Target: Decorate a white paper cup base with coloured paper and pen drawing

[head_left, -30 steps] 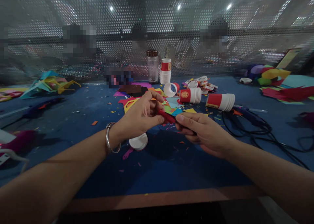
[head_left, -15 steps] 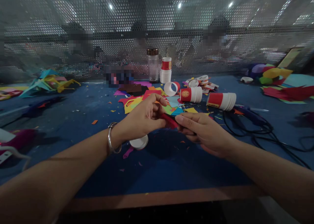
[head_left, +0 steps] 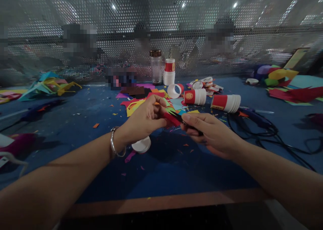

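Gripping dark scissors, seemingly spread wider than a moment ago, the right hand meets red paper that the left hand pinches above the counter, suggesting cutting is under way.

Dim; lit by white lights, 11 to 1 o'clock. Softly shadowed on tabletop at 6. Stretched, smeared toward 3 and 9. Pixelated at 10.
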`<state>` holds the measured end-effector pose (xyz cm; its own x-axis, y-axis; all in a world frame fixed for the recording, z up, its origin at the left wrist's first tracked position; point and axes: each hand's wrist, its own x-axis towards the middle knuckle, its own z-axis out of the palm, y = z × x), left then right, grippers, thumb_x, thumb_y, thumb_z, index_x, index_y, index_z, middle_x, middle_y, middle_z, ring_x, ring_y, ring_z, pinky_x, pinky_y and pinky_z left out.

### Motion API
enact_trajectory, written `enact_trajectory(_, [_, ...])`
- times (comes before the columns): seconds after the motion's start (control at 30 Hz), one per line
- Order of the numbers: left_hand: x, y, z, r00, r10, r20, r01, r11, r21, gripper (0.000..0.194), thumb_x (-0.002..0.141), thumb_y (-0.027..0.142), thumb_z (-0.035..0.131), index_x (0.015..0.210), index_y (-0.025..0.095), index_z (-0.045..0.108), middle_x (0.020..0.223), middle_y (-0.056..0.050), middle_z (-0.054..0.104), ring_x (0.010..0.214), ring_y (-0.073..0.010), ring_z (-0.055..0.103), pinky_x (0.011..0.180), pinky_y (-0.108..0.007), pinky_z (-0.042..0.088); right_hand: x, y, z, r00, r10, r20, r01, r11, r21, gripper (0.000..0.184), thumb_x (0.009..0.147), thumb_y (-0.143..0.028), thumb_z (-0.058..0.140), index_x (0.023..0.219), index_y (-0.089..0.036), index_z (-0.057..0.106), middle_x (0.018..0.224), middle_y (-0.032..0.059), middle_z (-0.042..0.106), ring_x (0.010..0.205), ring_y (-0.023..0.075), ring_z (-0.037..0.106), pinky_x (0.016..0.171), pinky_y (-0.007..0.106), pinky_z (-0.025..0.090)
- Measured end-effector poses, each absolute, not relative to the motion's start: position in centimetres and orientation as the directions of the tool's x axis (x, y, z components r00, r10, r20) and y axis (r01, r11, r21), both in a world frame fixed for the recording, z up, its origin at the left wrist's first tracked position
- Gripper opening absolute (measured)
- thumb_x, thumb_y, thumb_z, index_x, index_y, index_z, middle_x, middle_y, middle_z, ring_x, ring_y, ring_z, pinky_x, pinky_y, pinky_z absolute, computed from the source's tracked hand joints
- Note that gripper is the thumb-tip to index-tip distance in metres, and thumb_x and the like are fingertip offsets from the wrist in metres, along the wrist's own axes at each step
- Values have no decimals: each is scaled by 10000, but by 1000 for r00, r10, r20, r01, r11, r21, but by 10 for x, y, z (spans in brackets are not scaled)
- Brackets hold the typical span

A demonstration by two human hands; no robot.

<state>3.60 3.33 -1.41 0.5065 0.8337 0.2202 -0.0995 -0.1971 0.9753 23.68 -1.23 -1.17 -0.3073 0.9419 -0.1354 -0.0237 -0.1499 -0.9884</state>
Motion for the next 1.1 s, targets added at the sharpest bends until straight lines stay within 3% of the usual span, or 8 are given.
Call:
enact_trajectory(0.27, [27, 40, -14, 494, 821, 286, -162, -236, 958, 419, 736, 34, 760, 935, 205, 433, 806, 36, 645, 760, -101, 670, 717, -231, 562, 242, -12, -13, -331, 937, -108, -6, -116, -993, 418, 871, -533, 699, 731, -150, 611, 544, -84, 362, 435, 26, 196, 416, 235, 80])
enact_trajectory(0.63, [19, 46, -11, 528, 746, 406, -147, -391, 909, 400, 746, 69, 781, 915, 201, 443, 861, 39, 597, 798, -80, 630, 750, -208, 555, 240, -14, -10, -332, 936, -115, 16, -116, -993, 480, 795, -593, 750, 737, -138, 608, 541, -92, 372, 429, 11, 199, 409, 223, 67])
enact_trajectory(1.1, [33, 31, -19, 495, 759, 423, -12, -481, 876, 416, 716, 14, 694, 937, 226, 412, 848, 36, 584, 773, -103, 634, 704, -235, 525, 237, -14, -12, -354, 931, -88, 94, -59, -994, 454, 825, -593, 707, 713, -166, 599, 541, -93, 320, 452, 41, 187, 410, 245, 88])
